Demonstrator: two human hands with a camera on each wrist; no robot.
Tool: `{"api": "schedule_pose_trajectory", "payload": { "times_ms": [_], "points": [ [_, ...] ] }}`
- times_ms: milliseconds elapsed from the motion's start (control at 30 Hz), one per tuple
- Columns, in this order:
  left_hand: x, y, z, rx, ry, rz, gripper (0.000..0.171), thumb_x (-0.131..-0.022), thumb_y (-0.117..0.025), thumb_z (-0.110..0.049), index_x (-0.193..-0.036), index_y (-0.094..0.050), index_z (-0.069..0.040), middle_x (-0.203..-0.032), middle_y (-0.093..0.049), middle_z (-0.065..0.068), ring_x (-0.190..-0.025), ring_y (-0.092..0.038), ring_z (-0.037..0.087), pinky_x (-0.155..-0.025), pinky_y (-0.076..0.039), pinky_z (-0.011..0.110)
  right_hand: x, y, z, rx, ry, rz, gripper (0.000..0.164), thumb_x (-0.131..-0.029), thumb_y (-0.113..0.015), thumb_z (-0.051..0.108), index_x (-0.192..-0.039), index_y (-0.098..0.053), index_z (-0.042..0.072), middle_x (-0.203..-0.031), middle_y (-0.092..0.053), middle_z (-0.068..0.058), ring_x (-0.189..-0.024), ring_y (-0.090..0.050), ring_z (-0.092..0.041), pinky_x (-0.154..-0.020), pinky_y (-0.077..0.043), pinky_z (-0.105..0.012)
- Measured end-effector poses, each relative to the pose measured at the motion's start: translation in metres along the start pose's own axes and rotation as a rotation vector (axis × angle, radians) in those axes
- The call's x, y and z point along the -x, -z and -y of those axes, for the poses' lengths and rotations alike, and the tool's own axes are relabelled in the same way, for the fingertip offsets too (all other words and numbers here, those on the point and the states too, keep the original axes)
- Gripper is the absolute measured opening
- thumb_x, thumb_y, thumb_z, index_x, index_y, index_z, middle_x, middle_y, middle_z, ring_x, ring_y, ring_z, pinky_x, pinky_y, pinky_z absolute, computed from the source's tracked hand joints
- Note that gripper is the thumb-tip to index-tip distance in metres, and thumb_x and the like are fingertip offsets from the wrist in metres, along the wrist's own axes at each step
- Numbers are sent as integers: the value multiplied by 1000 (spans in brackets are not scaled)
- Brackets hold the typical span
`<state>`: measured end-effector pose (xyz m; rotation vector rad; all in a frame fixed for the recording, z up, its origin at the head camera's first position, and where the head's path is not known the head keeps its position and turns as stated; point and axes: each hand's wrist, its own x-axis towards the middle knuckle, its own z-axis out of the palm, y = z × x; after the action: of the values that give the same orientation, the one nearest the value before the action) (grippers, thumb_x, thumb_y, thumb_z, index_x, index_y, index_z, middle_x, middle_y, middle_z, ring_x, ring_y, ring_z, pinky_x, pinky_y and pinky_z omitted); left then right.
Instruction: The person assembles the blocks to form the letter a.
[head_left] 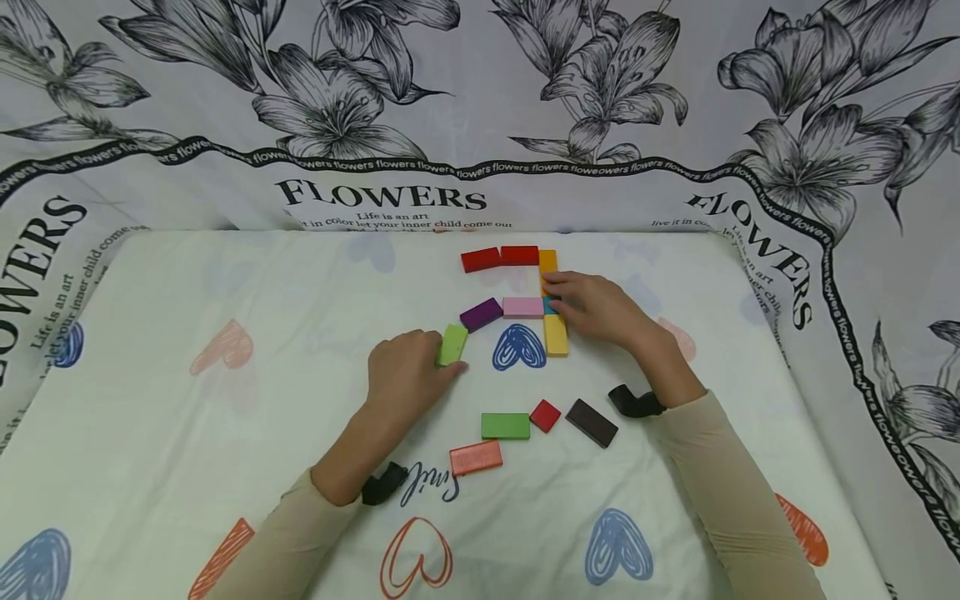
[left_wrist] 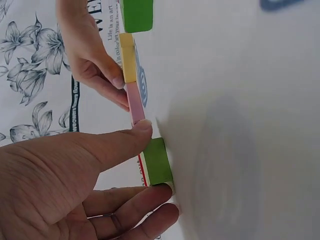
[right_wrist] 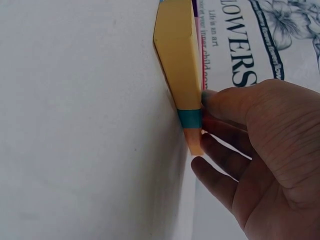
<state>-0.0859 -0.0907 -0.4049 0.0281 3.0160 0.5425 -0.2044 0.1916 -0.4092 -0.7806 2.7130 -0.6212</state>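
Note:
My left hand (head_left: 405, 367) pinches a light green block (head_left: 452, 345) between thumb and fingers. Its far end meets a slanted purple block (head_left: 481, 314), which leads to a pink block (head_left: 522, 308). Over on the right, my right hand (head_left: 603, 308) reaches to a column of an orange block (head_left: 548, 260), a small blue block (head_left: 550, 305) and a yellow block (head_left: 556, 336). Extended fingertips touch the orange block, with the thumb at the blue one. In the right wrist view, the fingers (right_wrist: 220, 150) partly hide behind the column.
Two red blocks (head_left: 519, 255) lie end to end at the column's top. Nearer me are a green block (head_left: 506, 426), a salmon block (head_left: 476, 457), a small red block (head_left: 545, 416) and a black block (head_left: 592, 423). A flower-printed cloth (head_left: 600, 196) surrounds the white surface.

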Motion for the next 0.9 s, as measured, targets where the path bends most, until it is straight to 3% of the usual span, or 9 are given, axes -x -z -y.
{"api": "schedule_pose_trajectory", "payload": {
  "times_ms": [367, 467, 533, 600, 700, 900],
  "points": [
    [3, 3, -1, 1, -37, 46, 44, -88, -85, -47, -71, -66, -11, -56, -49, 4, -54, -49, 19, -55, -31, 30, 0, 0, -2, 5, 0, 7, 44, -107, -62, 20, -148, -59, 6, -162, -53, -8, -155, -45, -34, -127, -38, -55],
    [3, 8, 5, -15, -81, 26, 42, -86, -87, -46, -95, -78, -6, -77, -69, 10, -69, -64, 25, -60, -48, 34, -1, 0, -2, 8, -5, 5, 44, -107, -62, 20, -149, -59, 6, -163, -53, -7, -156, -44, -34, -127, -38, -55],
    [1, 11, 8, -18, -122, 20, 53, -86, -88, -43, -120, -76, -5, -105, -77, 15, -92, -72, 30, -76, -60, 41, -1, 1, -3, 8, -13, 1, 44, -107, -62, 21, -149, -59, 7, -163, -53, -7, -156, -44, -33, -127, -38, -54],
    [-1, 12, 11, -17, -174, 27, 67, -87, -88, -40, -140, -67, -5, -131, -73, 15, -117, -71, 34, -96, -61, 49, -1, 1, -2, 2, -15, 1, 44, -107, -62, 20, -148, -59, 6, -162, -53, -7, -156, -44, -34, -127, -37, -55],
    [-5, 11, 14, 5, -222, 71, 63, -90, -85, -35, -143, -65, -6, -141, -69, 14, -131, -66, 34, -109, -56, 51, -1, 1, -2, -4, -16, 8, 44, -107, -62, 19, -149, -59, 6, -163, -53, -8, -156, -43, -34, -127, -37, -55],
    [-6, 9, 15, 7, -248, 82, 57, -92, -83, -33, -140, -68, -7, -139, -71, 12, -129, -67, 32, -109, -56, 51, -2, -1, -2, -2, -25, 11, 45, -107, -62, 21, -149, -58, 7, -163, -52, -6, -156, -43, -34, -127, -37, -55]
  ]
}}
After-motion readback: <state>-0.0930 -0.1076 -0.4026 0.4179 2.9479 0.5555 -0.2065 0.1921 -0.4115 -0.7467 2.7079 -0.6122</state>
